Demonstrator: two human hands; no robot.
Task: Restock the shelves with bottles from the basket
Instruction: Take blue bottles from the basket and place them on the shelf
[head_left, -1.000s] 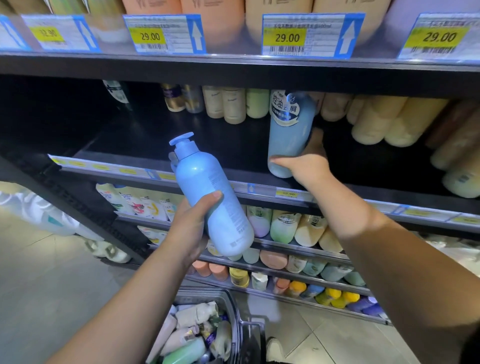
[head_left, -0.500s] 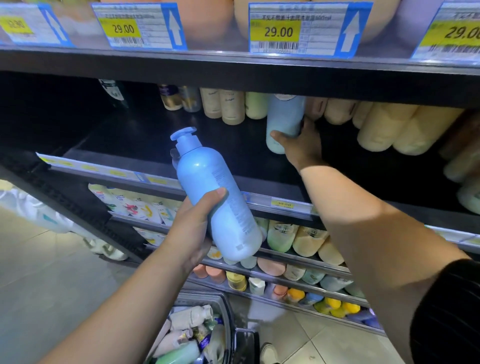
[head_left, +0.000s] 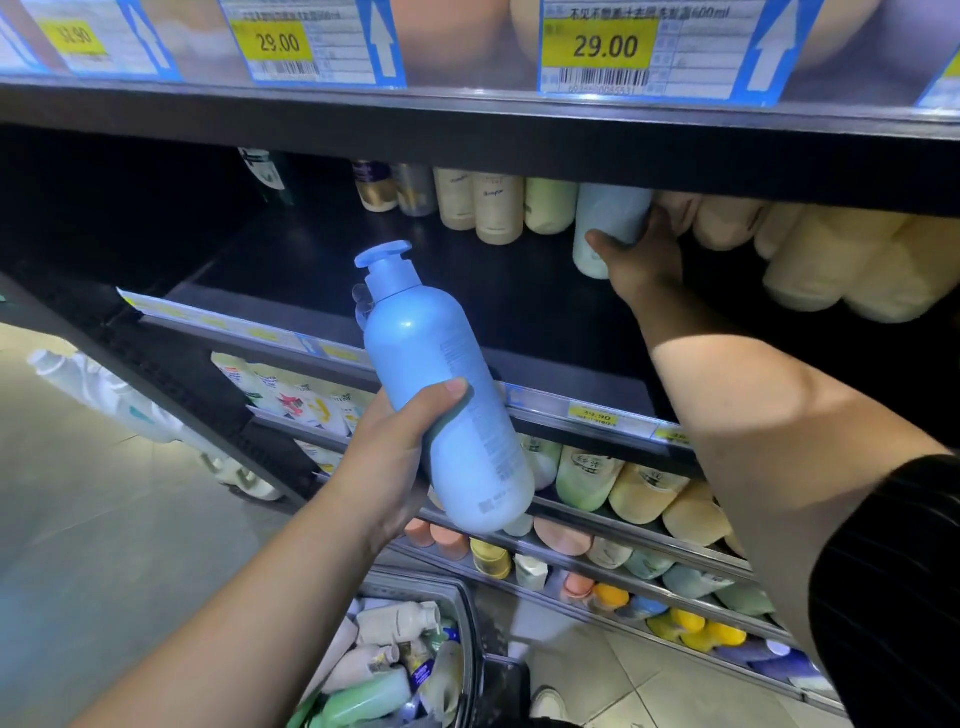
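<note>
My left hand (head_left: 384, 467) grips a blue pump bottle (head_left: 441, 374) in mid-air in front of the shelving. The thumb (head_left: 447, 391) lies across its front, and the fingers are clamped round the back, where I cannot see them. The bottle tilts with its pump head up and to the left and its base down and to the right, clear of every shelf.

My right hand (head_left: 641, 260) reaches deep onto the black shelf (head_left: 467, 291) and holds a pale blue bottle (head_left: 605, 218) near its base. The thumb is on the left side and the fingers are wrapped round the right. This bottle stands at the back of the shelf, but its top is hidden behind the edge of the shelf above. I cannot tell whether its base sits fully on the shelf.

Just to its left stand a green bottle (head_left: 550, 205) and two cream bottles (head_left: 498, 210). To its right is a cluster of pale yellow bottles (head_left: 831, 260). The left part of the shelf is bare black board.

Above, a price tag (head_left: 605, 47) reads 29.00.

Below my arms, the grey basket (head_left: 470, 613) sits low by the floor (head_left: 104, 519). It holds a jumble of white and green bottles (head_left: 384, 670) lying on their sides. The lower shelves (head_left: 597, 514) are packed with rows of coloured bottles.
</note>
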